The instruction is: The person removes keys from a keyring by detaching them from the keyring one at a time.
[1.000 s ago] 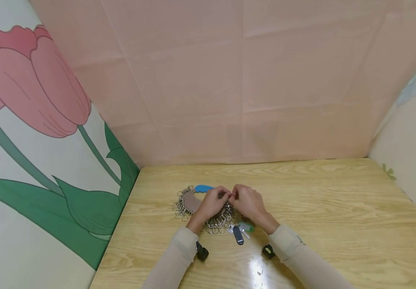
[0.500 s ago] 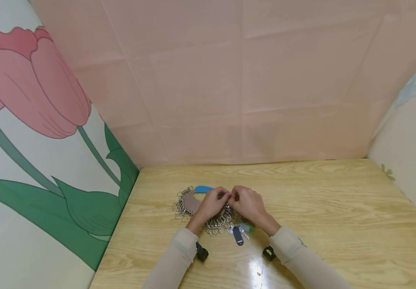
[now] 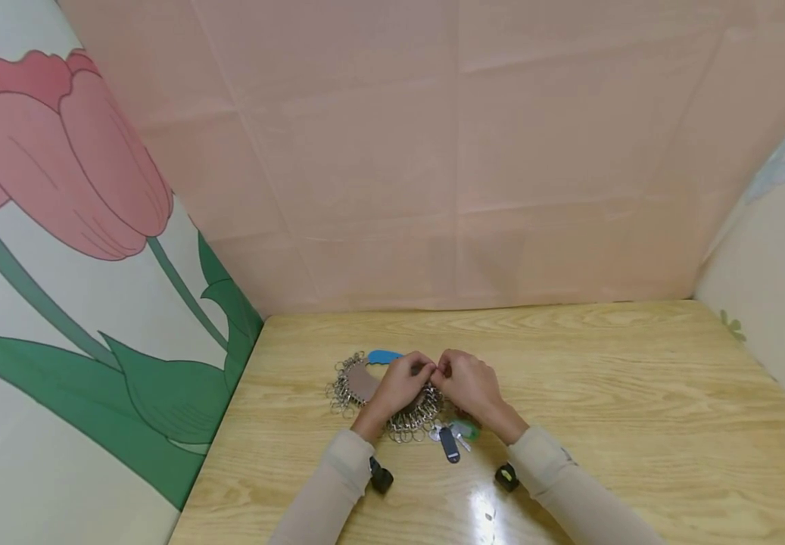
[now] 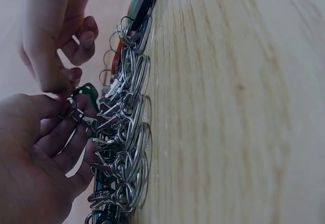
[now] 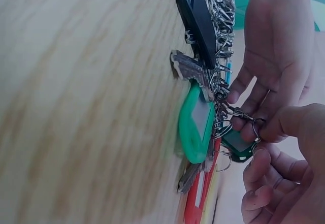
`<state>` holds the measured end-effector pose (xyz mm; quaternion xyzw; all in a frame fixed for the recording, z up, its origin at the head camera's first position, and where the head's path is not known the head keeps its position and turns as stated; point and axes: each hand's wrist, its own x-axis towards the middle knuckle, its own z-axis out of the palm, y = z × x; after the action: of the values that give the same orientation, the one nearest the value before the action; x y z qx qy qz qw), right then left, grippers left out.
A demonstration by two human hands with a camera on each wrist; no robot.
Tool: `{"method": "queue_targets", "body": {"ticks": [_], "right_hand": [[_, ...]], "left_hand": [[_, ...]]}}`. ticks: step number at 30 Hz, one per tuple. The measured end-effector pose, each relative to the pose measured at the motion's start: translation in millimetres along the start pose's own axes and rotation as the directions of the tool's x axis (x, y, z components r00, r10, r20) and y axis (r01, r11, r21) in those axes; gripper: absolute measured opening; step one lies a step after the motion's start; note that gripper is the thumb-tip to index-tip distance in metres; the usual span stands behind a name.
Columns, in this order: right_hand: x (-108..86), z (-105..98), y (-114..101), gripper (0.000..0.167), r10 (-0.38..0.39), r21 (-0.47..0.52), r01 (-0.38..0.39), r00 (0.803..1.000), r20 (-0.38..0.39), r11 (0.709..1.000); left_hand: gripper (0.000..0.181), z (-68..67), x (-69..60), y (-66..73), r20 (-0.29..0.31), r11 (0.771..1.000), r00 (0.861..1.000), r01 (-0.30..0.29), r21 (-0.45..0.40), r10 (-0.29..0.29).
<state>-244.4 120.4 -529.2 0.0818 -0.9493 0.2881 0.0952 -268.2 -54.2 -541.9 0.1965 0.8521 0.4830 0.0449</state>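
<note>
In the head view my left hand (image 3: 402, 382) and right hand (image 3: 470, 382) meet fingertip to fingertip over a brown curved band (image 3: 361, 381) edged with metal clasps and rings. Both hands pinch at a small key ring (image 5: 256, 127), joined to a metal snap hook (image 5: 238, 113); fingertips partly cover it. A dark green key tag (image 5: 238, 144) hangs beside the ring, just below the fingers. My left fingers lie behind the snap hook in the left wrist view, near the row of clasps (image 4: 122, 132).
Close to the right hand lie a black key tag (image 3: 450, 444), a green key tag (image 3: 465, 429) and loose keys (image 5: 190, 71). A red tag (image 5: 195, 203) shows in the right wrist view. Behind the left hand is a blue piece (image 3: 384, 356). All rest on a wooden table (image 3: 603, 393).
Both hands stay nearly in place, with only tiny shifts of the right hand and forearm. The band and tags have not visibly moved.
</note>
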Motion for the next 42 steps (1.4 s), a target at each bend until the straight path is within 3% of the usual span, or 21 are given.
{"method": "queue_targets", "body": {"ticks": [12, 24, 32, 42], "right_hand": [[0.2, -0.6, -1.7, 0.012, 0.006, -0.005, -0.006, 1.000, -0.001, 1.000], [-0.9, 0.2, -2.4, 0.013, -0.054, -0.006, 0.054, 0.998, -0.024, 0.999], [-0.5, 2.5, 0.2, 0.012, -0.019, 0.005, 0.019, 1.000, -0.017, 1.000], [0.7, 2.7, -1.3, 0.012, -0.012, -0.009, 0.012, 1.000, -0.025, 1.000]], "left_hand": [[0.018, -0.7, -1.1, -0.9, 0.013, 1.000, 1.000, 0.001, -0.004, -0.001], [0.017, 0.2, -0.4, -4.4, 0.004, 1.000, 1.000, -0.002, -0.022, 0.002], [0.017, 0.7, -0.4, -3.9, -0.013, 1.000, 1.000, -0.012, -0.002, 0.012], [0.017, -0.9, -1.2, -3.4, -0.014, 0.999, 1.000, -0.020, -0.036, 0.020]]}}
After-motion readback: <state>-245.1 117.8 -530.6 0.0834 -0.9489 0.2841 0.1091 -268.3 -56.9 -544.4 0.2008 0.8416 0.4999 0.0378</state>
